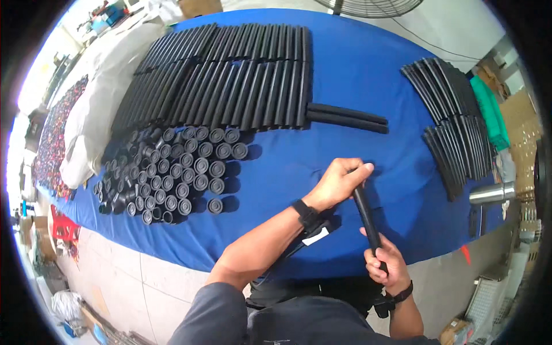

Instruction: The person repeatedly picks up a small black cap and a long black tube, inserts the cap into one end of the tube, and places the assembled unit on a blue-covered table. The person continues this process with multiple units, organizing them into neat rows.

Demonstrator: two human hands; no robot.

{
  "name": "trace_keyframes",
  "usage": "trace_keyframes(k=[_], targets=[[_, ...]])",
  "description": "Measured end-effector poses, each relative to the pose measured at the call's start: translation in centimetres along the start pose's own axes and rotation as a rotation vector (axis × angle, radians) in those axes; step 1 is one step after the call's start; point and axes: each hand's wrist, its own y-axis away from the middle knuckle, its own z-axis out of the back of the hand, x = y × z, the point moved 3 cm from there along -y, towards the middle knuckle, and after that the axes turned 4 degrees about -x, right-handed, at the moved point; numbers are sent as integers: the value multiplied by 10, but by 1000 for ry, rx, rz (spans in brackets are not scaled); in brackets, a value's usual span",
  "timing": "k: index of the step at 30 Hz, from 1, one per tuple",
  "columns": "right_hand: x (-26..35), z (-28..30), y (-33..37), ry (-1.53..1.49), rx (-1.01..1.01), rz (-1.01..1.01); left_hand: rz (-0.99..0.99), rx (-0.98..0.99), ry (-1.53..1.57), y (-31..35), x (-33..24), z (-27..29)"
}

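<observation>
Held item: a black tube [367, 221] is gripped at both ends, tilted slightly from upright, over the near edge of the blue table [356, 75].
Left hand [340, 181]: closed over the tube's upper end, at 12 o'clock from the right hand.
Right hand [386, 264]: wrapped around the tube's lower end.
Caps: a cluster of small black round caps [172, 175] stands at 9 o'clock from the left hand.
Stacked tubes: rows of black tubes [230, 75] are laid at 11 o'clock.
Strips: curved black strips [454, 121] lie at 2 o'clock.
Metal cup [491, 194]: lies at 3 o'clock.
</observation>
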Motion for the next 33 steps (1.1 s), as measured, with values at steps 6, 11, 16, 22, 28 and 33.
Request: trace_keyframes(k=[6, 11, 16, 22, 28, 33], targets=[[5, 8, -7, 6, 44, -5, 4, -66, 79, -1, 8, 3], [16, -3, -4, 851, -313, 387, -150, -126, -110, -6, 9, 4], [14, 7, -1, 723, -324, 313, -105, -21, -131, -4, 7, 3], [5, -3, 3, 711, -417, 220, -158, -45, -195, -7, 9, 4], [16, 5, 6, 644, -417, 159, -96, -67, -211, -2, 3, 9], [4, 15, 3, 946, -470, 522, -150, -122, -212, -7, 7, 6]])
